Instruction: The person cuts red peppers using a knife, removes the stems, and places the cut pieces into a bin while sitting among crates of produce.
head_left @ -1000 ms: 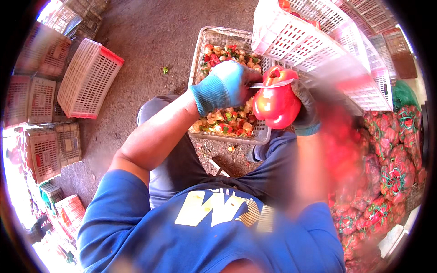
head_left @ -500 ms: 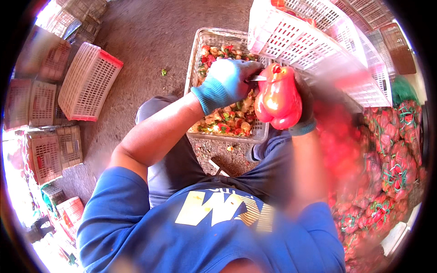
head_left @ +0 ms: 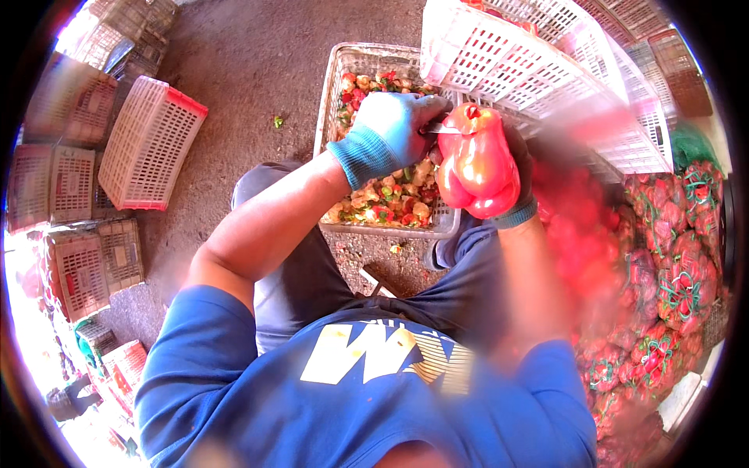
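My left hand point(head_left: 396, 129), in a blue knitted glove, is closed around a knife point(head_left: 446, 129); only its short blade shows, and the handle is hidden in the fingers. The blade meets the stem end of a large, glossy red bell pepper point(head_left: 480, 168). My right hand point(head_left: 521, 168), in a dark glove with a blue cuff, cups the pepper from behind and the right side, its fingers mostly hidden. Below both hands lies a shallow plastic crate point(head_left: 331, 101) holding many pepper cores point(head_left: 394, 204) with seeds and green stems.
A white slatted crate point(head_left: 515, 66) with red peppers stands tilted at the far right. Filled net bags of red peppers point(head_left: 683, 273) pile up on the right. A pink-rimmed crate point(head_left: 152, 144) and stacked crates point(head_left: 80, 269) stand left. A green scrap point(head_left: 278, 122) lies on the floor.
The knife blade has moved slightly, reaching a little farther over the pepper's stem end. The pepper has tilted slightly; both hands keep their grip.
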`<state>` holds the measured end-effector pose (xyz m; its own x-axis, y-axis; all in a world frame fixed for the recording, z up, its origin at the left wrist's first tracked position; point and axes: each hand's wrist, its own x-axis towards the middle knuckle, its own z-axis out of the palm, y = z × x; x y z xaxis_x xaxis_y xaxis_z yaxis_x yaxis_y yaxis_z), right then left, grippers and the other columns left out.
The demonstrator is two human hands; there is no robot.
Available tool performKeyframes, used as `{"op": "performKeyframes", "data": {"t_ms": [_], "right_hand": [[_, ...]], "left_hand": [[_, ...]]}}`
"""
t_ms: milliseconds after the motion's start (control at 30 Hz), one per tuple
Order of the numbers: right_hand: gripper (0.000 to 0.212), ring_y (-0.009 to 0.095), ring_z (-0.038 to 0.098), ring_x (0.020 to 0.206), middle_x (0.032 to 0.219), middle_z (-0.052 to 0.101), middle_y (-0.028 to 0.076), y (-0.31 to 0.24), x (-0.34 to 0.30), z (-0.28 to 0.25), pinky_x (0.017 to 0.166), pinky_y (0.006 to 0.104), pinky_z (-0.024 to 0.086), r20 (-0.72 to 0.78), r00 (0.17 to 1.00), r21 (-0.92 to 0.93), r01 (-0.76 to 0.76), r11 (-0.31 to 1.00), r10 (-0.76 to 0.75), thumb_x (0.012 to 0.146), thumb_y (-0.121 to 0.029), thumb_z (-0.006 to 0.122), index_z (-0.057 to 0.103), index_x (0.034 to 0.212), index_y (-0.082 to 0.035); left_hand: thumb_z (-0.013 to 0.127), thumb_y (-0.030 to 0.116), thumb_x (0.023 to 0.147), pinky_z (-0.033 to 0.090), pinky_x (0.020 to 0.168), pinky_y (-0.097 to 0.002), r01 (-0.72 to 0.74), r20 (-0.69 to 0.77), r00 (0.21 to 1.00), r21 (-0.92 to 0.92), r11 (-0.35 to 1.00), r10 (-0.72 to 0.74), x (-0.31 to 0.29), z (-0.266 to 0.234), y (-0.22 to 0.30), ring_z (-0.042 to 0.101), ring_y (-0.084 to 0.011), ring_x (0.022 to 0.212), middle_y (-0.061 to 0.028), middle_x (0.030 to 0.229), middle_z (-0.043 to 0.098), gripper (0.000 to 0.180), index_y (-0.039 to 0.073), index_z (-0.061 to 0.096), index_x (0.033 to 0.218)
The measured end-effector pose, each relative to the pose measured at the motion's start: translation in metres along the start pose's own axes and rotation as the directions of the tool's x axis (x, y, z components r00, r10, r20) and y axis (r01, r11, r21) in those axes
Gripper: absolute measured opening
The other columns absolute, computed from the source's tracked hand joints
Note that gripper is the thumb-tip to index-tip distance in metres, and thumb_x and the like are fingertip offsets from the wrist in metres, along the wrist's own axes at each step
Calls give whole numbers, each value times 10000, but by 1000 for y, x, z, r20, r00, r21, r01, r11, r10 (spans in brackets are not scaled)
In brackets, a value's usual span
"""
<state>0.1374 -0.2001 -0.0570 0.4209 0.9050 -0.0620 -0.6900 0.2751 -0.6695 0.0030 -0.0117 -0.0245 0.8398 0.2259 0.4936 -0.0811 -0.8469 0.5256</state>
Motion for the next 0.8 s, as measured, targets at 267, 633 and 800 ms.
{"op": "performKeyframes", "data": {"t_ms": [267,633,800], "right_hand": [[512,351,683,1020,1207,661,171,-10,-3,42,818,451,594,109,958,137,-277,951,263,996,-466,560,584,1258,-26],[498,273,677,1114,1248,670,164,20,-17,63,1016,444,535,107,873,28,-480,877,475,976,-357,650,577,1319,-4],[448,321,657,1145,1229,674,176,9,9,42,1048,470,516,85,970,178,-241,954,229,974,-309,665,587,1290,-2]], "left_hand": [[773,233,810,584,743,-378,-66,92,994,0,998,65,4,-11,-6,734,-343,878,-157,993,740,470,105,685,1254],[710,340,918,578,755,-404,191,110,975,15,981,-192,13,-12,-27,725,-340,838,-149,919,741,306,161,734,1166],[690,359,939,576,766,-375,427,184,885,44,903,-427,12,-22,-45,736,-238,793,-133,884,749,325,136,730,1173]]}}
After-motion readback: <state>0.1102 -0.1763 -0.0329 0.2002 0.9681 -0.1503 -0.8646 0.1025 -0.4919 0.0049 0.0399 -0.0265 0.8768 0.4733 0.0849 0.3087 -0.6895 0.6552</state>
